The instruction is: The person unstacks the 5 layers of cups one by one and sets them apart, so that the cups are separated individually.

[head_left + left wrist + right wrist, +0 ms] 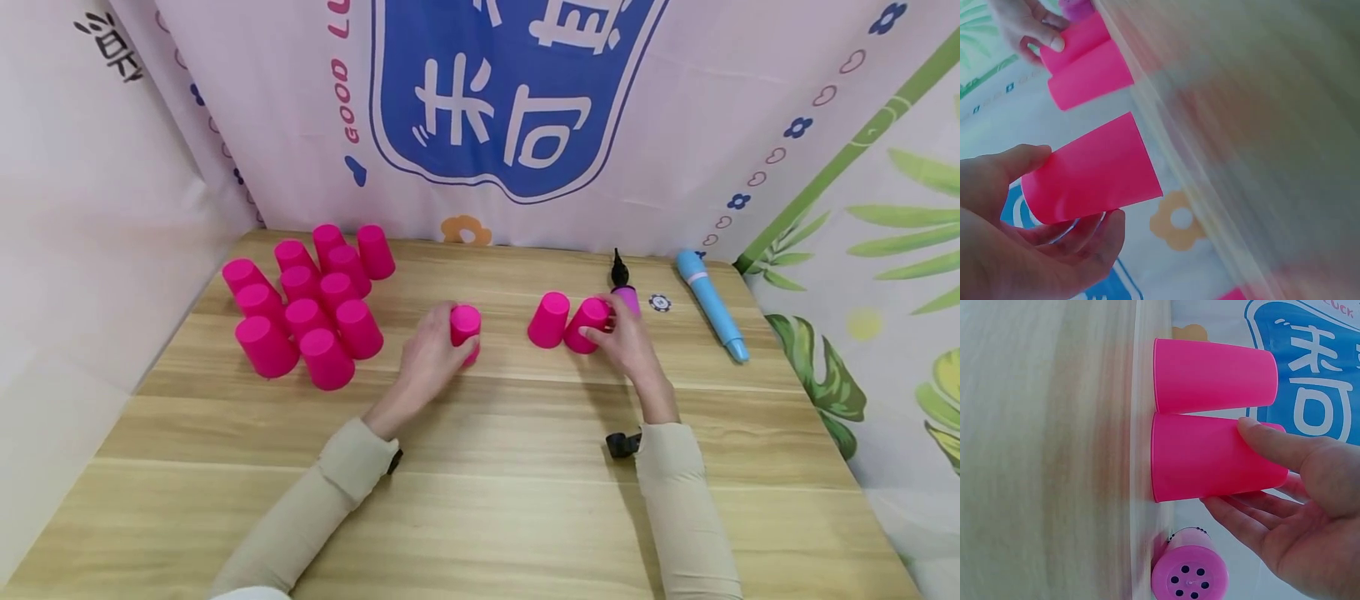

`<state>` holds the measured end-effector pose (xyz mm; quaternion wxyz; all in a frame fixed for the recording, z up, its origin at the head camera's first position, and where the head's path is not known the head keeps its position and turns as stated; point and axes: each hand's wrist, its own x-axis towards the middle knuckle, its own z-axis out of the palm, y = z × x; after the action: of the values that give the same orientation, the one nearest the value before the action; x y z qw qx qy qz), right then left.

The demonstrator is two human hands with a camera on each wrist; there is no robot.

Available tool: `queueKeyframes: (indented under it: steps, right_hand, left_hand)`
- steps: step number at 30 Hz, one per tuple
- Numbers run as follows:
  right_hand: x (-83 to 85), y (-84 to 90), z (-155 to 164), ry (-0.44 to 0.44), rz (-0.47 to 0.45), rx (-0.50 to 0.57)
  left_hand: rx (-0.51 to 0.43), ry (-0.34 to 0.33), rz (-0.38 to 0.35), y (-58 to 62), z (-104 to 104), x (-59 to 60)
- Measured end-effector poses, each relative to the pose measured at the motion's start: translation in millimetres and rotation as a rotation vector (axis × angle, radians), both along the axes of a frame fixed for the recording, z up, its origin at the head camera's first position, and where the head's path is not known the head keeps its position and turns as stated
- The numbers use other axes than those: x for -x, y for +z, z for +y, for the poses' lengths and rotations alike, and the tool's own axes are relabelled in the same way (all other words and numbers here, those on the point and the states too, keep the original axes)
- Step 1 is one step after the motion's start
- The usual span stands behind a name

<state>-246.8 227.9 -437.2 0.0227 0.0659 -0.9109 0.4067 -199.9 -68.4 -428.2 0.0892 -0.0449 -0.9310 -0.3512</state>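
Note:
My left hand (431,354) holds an upside-down pink cup (1094,172) between thumb and fingers; in the left wrist view the cup's rim hangs a little off the table. Farther right, my right hand (622,337) grips a second pink cup (1210,459), which stands mouth down on the table. Close beside that one, on its left, stands another upside-down pink cup (1216,376). A cluster of several upside-down pink cups (326,358) occupies the table's left side.
Behind the right hand lies a purple pump with a black nozzle (619,271). A poker chip (660,302) and a blue pen-shaped object (712,304) lie farther right. A printed cloth (300,192) hangs along the back edge of the wooden table (487,500).

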Motion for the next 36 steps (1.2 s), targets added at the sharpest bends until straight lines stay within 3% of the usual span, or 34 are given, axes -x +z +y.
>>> queueKeyframes:
  steps: [5, 10, 18, 24, 30, 36]
  right_hand:
    - [1.1, 0.8, 1.4, 0.003, -0.003, -0.003]
    - [1.4, 2.1, 3.4, 0.005, 0.013, -0.002]
    - [-0.6, 0.1, 2.8, 0.006, 0.013, 0.005]
    - [-1.4, -0.8, 1.6, 0.007, 0.023, 0.003]
    - [-0.4, 0.3, 0.5, 0.005, 0.016, 0.000]
    - [-0.9, 0.9, 0.2, 0.004, 0.005, -0.005]
  left_hand:
    - [0.032, 0.053, 0.033, 0.1, -24.0, -10.0]
    - [0.046, 0.072, 0.062, 6.1, -44.0, -6.9]
    - [0.125, 0.036, 0.048, 24.5, -69.0, 23.6]
    - [0.193, 0.038, -0.054, 39.6, -82.0, 49.7]
    - [0.234, 0.038, -0.109, 37.5, -95.4, 68.1]
    - [0.282, 0.032, -0.139, 30.4, -101.9, 73.9]
